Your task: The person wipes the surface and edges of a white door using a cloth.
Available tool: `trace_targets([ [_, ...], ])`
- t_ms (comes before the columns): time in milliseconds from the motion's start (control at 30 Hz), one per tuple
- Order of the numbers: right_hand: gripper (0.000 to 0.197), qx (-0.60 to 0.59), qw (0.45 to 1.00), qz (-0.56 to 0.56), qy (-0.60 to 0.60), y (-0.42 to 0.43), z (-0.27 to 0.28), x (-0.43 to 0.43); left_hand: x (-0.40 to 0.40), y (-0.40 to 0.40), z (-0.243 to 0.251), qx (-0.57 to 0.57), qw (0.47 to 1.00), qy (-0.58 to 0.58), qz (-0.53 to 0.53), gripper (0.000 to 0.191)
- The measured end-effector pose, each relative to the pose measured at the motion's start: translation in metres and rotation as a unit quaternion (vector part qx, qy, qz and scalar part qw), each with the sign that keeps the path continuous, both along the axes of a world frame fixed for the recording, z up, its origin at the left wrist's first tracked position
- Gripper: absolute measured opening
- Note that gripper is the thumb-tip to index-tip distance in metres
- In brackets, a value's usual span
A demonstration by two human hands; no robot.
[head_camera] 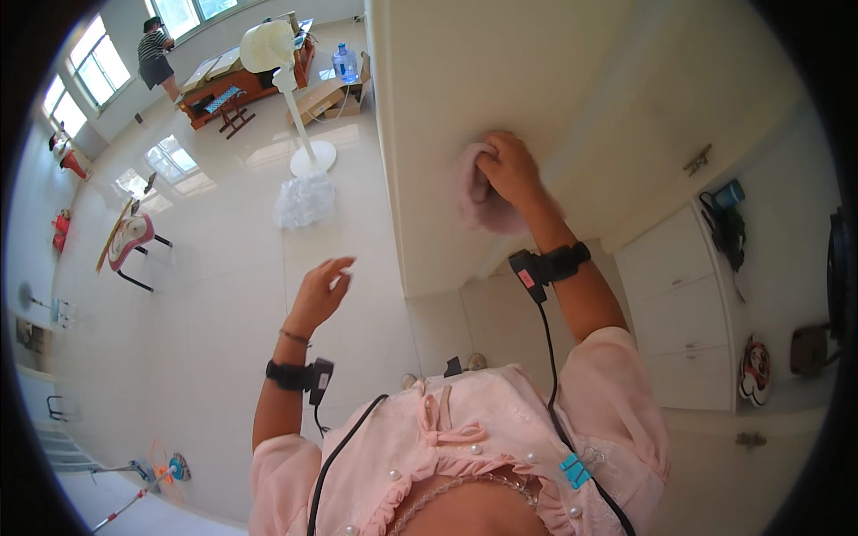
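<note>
My right hand [513, 167] grips a crumpled pink cloth [479, 208] and holds it against a large cream door [456, 80]. The cloth's lower part hangs blurred below the fingers. A metal handle [698, 159] sits on the door, to the right of that hand. My left hand [322, 295] is raised in the air over the tiled floor, left of the door's edge. Its fingers are loosely bent and apart, with nothing in them. Each forearm wears a black strap with a small device, and the right device [529, 276] trails a cable.
A white pedestal fan [295, 87] stands on the floor with a clear plastic bag [305, 201] before its base. A small chair [131, 241] is at left; a mop [144, 492] lies lower left. White cabinets [677, 301] stand at right. One person [155, 53] is by a window.
</note>
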State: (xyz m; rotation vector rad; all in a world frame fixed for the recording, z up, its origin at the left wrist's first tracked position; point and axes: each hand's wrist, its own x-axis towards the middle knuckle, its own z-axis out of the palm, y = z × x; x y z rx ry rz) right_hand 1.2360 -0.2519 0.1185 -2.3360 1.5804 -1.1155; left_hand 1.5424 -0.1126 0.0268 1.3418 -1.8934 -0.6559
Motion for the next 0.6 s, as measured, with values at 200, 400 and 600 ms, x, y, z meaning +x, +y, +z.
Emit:
trace_targets([
  [200,0.023,0.331,0.88,0.204,-0.273,0.023,0.023,-0.003,-0.115,-0.032,0.025,0.046,0.985,0.121,-0.117,0.027],
  [400,0.033,0.487,0.649,0.392,-0.434,0.026,0.008,-0.024,-0.137,-0.049,0.017,0.266,0.903,0.318,-0.11,0.038],
  [600,0.038,0.481,0.55,0.378,-0.568,0.039,0.01,-0.04,-0.172,-0.04,0.021,-0.01,0.988,0.151,-0.007,0.022],
])
